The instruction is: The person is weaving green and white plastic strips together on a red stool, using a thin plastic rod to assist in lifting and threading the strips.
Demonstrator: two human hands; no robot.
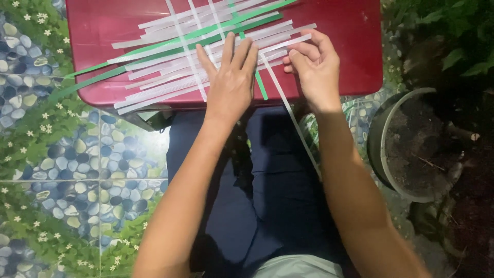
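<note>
Dark-trousered knees sit below the red bench (pixel 103 20), where white strips (pixel 170 77) and green strips (pixel 154 50) lie crossed near its near edge. Left hand (pixel 230 85) presses flat and open on them, grasping nothing. Right hand (pixel 315 67) pinches one white strip (pixel 288 105) trailing off the edge. Thin, light, springy, probably slippery: best held near the crossings.

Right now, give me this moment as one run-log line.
left hand: flat on white strips | right hand: pinching one white strip | surface: red table
</note>
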